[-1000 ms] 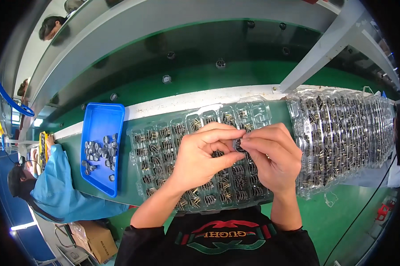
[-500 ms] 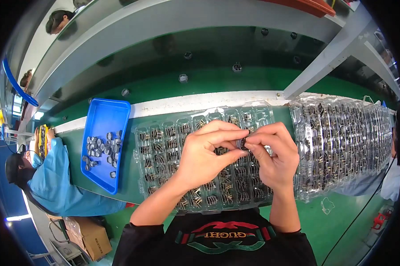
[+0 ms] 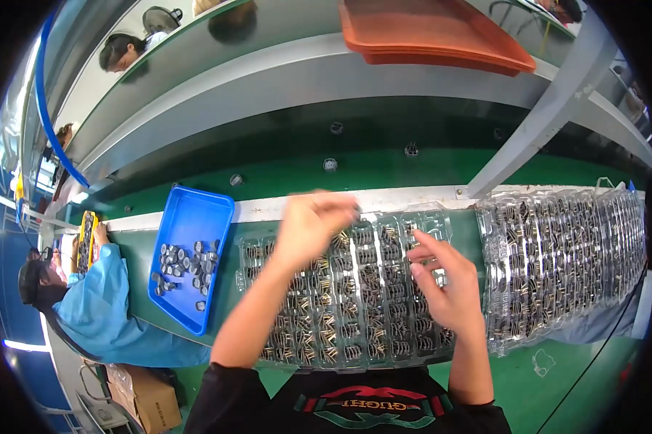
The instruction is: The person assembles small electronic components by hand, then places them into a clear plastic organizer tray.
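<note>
My left hand (image 3: 313,226), slightly smeared by motion, is over the far part of a clear plastic tray (image 3: 241,295). Its fingertips are pinched on a small dark round part (image 3: 353,210), mostly hidden by the fingers. My right hand (image 3: 449,286) hovers above the right side of that tray, fingers apart, holding nothing that I can see. The tray's pockets hold many small dark ring-like parts and metal pins (image 3: 327,337).
A blue tray (image 3: 173,217) with grey round caps (image 3: 189,264) stands on the left. More filled clear trays (image 3: 557,267) are at right. Orange trays (image 3: 434,32) sit on the shelf, near a slanting metal post (image 3: 535,123). A co-worker in blue (image 3: 98,311) sits at left.
My hands have come apart. The left one has moved left and away from me with the small dark round part, while the right has let go and opened. The view has tilted up.
</note>
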Available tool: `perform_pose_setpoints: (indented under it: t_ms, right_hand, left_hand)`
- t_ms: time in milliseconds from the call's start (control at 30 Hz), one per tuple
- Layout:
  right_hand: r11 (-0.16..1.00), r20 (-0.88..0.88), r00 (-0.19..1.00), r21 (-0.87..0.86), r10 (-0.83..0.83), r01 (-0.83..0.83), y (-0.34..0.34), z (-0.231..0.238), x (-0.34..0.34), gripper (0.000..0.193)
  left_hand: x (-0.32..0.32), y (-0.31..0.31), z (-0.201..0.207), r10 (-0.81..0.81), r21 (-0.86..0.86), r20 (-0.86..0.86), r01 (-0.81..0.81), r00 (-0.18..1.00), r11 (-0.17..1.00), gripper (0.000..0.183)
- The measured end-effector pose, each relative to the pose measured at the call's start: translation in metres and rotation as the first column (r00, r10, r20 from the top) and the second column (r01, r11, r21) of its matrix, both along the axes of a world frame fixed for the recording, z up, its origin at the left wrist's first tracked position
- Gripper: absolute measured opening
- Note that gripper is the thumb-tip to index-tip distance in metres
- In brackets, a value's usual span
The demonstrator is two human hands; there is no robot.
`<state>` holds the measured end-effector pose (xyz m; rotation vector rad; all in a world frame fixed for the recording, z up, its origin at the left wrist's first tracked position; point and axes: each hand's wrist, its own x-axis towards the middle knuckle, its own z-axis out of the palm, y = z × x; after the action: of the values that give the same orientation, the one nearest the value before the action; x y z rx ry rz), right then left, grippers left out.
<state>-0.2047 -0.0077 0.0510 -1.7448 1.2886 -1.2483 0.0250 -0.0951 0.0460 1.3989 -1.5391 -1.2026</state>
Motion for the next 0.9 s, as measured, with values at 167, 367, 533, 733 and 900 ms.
perform_pose_setpoints:
  t_ms: [167, 367, 533, 733, 900]
  right_hand:
    - [0.995, -0.5, 0.86, -0.047, -0.103, 0.091, 0.0, -0.024, -0.017, 0.025]
    - [0.987, -0.434, 0.887, -0.068, -0.159, 0.144, 0.007, -0.038, -0.028, 0.02]
    - [0.99, -0.531, 0.836, -0.102, -0.14, 0.101, -0.01, -0.044, -0.017, 0.016]
    - [0.981, -0.669, 0.718, -0.12, -0.192, 0.151, -0.018, -0.054, -0.006, 0.011]
    - [0.962, -0.435, 0.864, -0.207, -0.255, 0.179, -0.016, -0.05, -0.003, 0.018]
  left_hand:
    - [0.094, -0.135, -0.078, 0.365, -0.226, 0.173, -0.324, 0.915, 0.919, 0.022]
    - [0.125, -0.204, -0.102, 0.402, -0.242, 0.371, -0.331, 0.837, 0.912, 0.024]
    - [0.109, -0.194, -0.088, 0.569, -0.462, 0.412, -0.375, 0.712, 0.804, 0.029]
    - [0.025, -0.124, -0.062, -0.079, -0.308, 0.6, 0.322, 0.796, 0.895, 0.063]
    - [0.018, -0.12, -0.078, -0.093, -0.3, 0.565, 0.309, 0.82, 0.903, 0.044]
